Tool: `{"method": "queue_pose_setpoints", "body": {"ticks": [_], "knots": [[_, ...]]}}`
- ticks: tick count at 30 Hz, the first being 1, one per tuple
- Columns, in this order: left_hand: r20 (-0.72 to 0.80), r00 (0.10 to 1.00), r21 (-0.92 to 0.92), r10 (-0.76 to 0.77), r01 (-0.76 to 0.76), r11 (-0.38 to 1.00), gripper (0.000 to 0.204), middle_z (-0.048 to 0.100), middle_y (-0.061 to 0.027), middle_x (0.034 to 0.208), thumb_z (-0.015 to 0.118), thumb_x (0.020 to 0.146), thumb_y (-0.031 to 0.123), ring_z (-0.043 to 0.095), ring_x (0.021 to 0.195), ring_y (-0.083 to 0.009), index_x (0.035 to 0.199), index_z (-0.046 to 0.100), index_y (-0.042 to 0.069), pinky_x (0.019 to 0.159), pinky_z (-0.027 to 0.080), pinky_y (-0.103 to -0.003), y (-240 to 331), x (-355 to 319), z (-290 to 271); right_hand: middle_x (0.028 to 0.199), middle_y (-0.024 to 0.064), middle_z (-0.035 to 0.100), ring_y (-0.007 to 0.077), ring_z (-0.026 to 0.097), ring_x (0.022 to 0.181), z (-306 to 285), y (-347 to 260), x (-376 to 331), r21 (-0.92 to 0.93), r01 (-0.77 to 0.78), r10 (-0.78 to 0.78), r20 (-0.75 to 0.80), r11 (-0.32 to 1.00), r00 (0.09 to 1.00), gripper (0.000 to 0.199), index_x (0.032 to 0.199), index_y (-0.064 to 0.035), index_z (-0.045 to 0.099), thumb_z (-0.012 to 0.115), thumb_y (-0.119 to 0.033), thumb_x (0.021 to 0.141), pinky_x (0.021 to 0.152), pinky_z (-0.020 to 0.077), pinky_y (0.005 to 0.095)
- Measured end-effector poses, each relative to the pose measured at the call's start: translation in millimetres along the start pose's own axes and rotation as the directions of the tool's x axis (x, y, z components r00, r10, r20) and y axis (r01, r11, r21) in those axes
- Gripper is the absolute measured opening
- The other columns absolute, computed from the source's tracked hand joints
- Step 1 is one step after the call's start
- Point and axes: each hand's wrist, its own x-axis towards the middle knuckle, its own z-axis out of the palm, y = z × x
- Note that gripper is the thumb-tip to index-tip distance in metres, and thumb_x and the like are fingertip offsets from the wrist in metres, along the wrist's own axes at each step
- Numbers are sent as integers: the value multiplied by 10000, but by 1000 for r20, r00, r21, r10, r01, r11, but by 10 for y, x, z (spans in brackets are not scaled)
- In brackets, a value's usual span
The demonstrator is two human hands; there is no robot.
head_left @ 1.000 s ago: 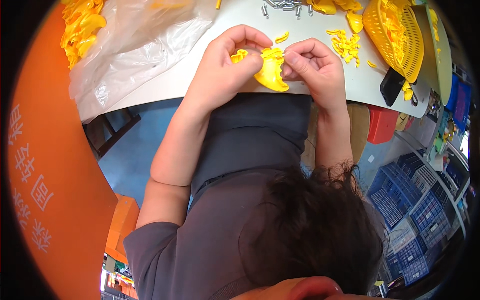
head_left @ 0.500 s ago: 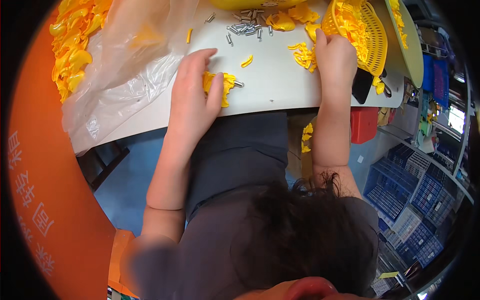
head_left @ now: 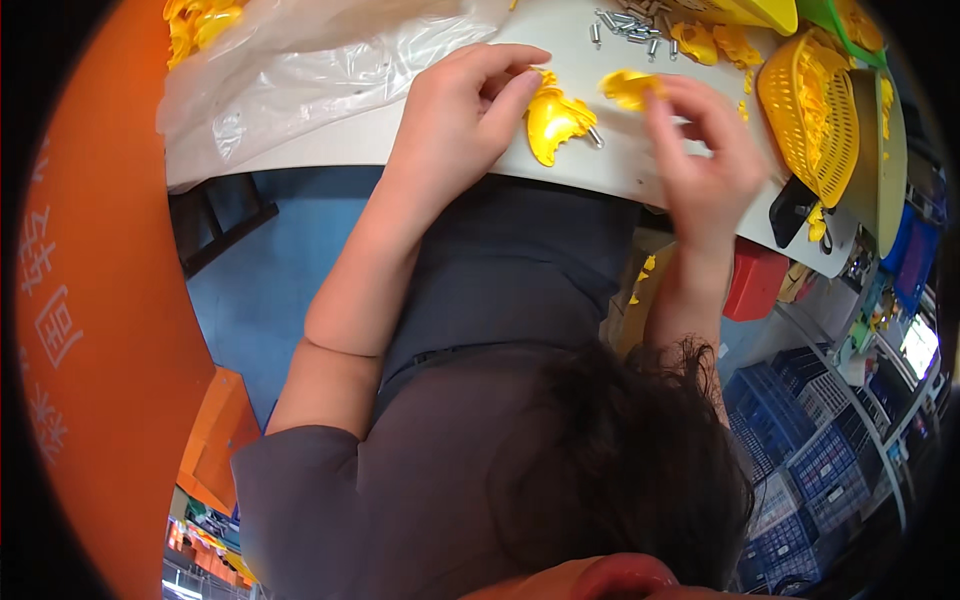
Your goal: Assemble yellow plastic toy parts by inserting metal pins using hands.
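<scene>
right hand (head_left: 705, 160) motion-blurred, yellow basket (head_left: 815, 110) cut off at top edge, screws (head_left: 630, 25) too small

A small factory or assembly workshop is shown: a white worktable (head_left: 420, 140) is strewn with yellow plastic parts (head_left: 556, 118) and small metal springs (head_left: 628, 24), more parts are heaped in a yellow basket (head_left: 810, 110), and blue stacked crates (head_left: 800, 470) are seen alongside.

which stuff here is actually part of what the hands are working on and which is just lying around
In hand:
left hand pressing a yellow plastic piece on the white table
right hand holding a smaller yellow piece
small metal pins, a likely supply

Lying about:
clear plastic bag
yellow basket
red box
blue crates
</scene>
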Motion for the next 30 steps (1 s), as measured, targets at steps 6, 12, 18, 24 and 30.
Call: {"method": "queue_pose_setpoints", "body": {"ticks": [6,12,18,24,30], "knots": [[80,997,-17,-14,15,1000,183,703,-58,862,637,947,83,627,729,-73,1086,713,-9,661,509,-223,-113,34,58,886,97,734,169,704,755,223,-76,-167,-123,203,-179,177,972,968,105,845,-3,678,751,16,773,675,562,278],[74,997,-194,-30,44,980,234,706,-111,861,679,887,139,671,733,-151,1066,728,-3,707,541,-267,-158,-10,97,850,94,707,183,710,754,254,-77,-189,-118,40,-12,226,992,974,96,860,4,661,725,19,790,682,572,289],[411,911,-367,-46,211,906,407,656,-16,815,731,863,75,587,723,-35,1256,646,13,682,506,-199,-45,-58,20,881,114,701,179,703,748,224,-34,-164,-104,82,-58,210,991,976,210,1016,-27,732,713,12,811,670,576,282],[328,942,-381,-73,203,902,380,675,-30,831,755,850,59,605,725,-43,1203,656,-41,683,513,-199,-60,-18,70,892,114,702,186,694,738,181,71,-140,-114,209,-180,222,971,958,190,990,-19,739,718,20,805,662,572,269],[423,898,-296,-118,260,919,373,691,-51,924,708,891,12,646,795,-47,1253,630,-32,737,538,-190,-31,13,18,890,117,700,199,700,743,138,68,-157,-115,196,-164,240,974,957,160,948,-1,718,724,30,792,678,572,274]]}}
